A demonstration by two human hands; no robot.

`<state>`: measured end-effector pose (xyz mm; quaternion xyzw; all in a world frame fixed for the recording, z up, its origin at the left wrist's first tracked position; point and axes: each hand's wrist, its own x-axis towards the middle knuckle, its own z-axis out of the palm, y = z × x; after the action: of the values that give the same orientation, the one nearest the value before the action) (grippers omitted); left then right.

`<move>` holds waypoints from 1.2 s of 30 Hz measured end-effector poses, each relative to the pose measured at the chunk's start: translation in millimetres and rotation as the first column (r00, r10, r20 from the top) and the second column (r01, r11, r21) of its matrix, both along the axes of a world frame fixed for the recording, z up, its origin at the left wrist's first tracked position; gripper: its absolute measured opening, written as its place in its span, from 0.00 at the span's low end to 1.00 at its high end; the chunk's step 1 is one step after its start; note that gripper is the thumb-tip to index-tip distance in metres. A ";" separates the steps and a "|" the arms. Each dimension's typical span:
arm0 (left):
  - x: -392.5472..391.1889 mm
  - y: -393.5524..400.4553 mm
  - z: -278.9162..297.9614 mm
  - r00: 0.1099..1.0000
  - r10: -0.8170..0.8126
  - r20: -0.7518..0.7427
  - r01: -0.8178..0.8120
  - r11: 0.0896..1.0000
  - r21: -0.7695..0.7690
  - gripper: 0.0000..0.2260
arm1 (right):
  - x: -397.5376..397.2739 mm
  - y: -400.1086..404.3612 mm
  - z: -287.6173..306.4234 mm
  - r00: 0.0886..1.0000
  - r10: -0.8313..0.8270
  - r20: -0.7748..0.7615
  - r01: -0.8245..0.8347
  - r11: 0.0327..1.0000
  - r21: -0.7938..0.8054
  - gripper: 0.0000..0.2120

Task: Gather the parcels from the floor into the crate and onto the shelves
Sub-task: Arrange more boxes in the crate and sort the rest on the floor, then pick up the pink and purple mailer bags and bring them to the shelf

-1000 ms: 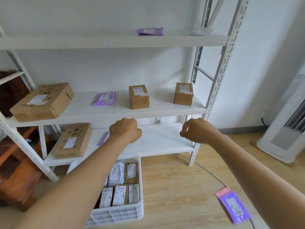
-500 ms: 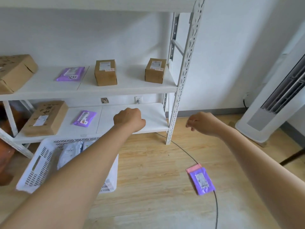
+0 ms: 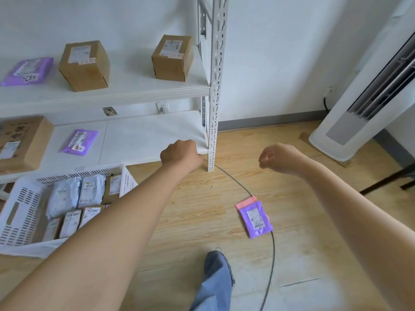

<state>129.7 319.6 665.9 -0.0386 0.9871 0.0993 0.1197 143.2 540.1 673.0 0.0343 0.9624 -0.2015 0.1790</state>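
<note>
Since a second ago the view has swung down and to the right: the top shelf has gone out of sight, the crate has slid to the left edge, and the purple parcel on the floor now lies near the middle, with a denim leg stepping in below it. Both hands have stayed raised and empty.

The left hand is curled into a loose fist holding nothing, in front of the lower shelf's right corner. The right hand hangs with fingers loosely bent, also empty, above bare floor.

One parcel is left on the floor — purple with a pink end, lying on a thin black cable that curves from the shelf post toward the bottom edge. The middle shelf carries two small brown boxes and one purple bag; the lower shelf carries one larger brown box and one purple bag. The crate holds several pale and brown packets, too overlapped to count, and the left forearm covers its right corner.

A white tower fan leans at the right wall — well apart from the parcel.
</note>
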 end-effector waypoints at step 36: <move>-184.7 244.2 -553.9 0.972 0.060 0.225 -0.059 0.998 -0.011 0.17 | -196.8 219.6 -550.3 0.984 0.018 0.179 -0.018 1.000 -0.003 0.15</move>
<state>-55.1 563.8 112.0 -0.0794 0.9657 0.0956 0.2279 -53.6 759.7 122.7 0.0434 0.9425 -0.1969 0.2664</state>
